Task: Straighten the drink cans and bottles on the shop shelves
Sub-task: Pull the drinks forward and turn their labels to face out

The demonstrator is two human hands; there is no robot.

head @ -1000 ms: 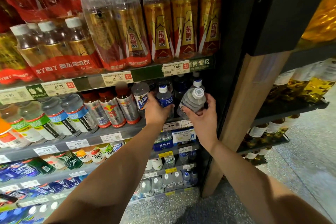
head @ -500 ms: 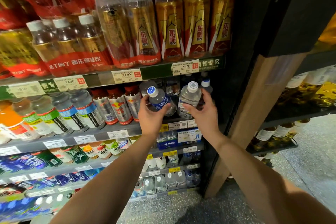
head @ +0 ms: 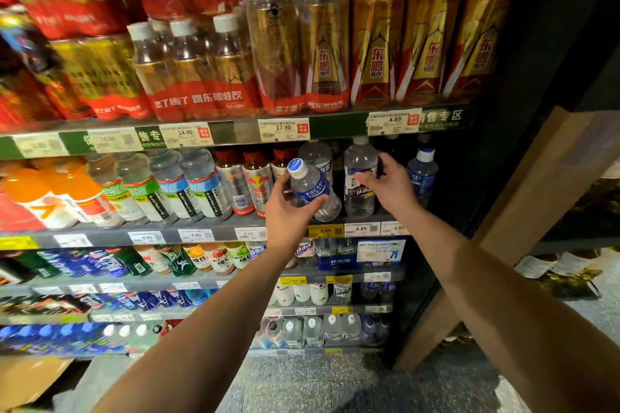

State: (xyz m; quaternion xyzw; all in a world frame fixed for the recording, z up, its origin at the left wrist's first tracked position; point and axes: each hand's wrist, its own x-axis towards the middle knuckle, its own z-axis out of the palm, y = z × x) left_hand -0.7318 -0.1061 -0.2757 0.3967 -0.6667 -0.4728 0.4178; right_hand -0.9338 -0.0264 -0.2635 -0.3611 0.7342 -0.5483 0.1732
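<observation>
The left hand (head: 291, 208) holds a clear bottle with a blue Pocari label (head: 310, 189), with the fingers and thumb curled around its lower part, and the bottle is tilted so that its white and blue cap points up and to the left, in front of the second shelf (head: 214, 234). The bottom of this bottle is near the front edge of that shelf, but I cannot tell if it touches it. The right hand (head: 389, 186) reaches to a second clear bottle with a white cap (head: 359, 178), which stands upright on the same shelf just to the right; the fingers are bent lightly against its label and the thumb is on the other side, so the grip looks loose. Further right, well inside the dark corner, another blue label bottle (head: 422, 174) stands upright. To the left of the hands there is a row of red and silver bottles (head: 250, 183). On the shelf above stand wrapped packs of gold and red drinks (head: 375, 43), and yellow and white price tags (head: 360, 229) run along the shelf edge
</observation>
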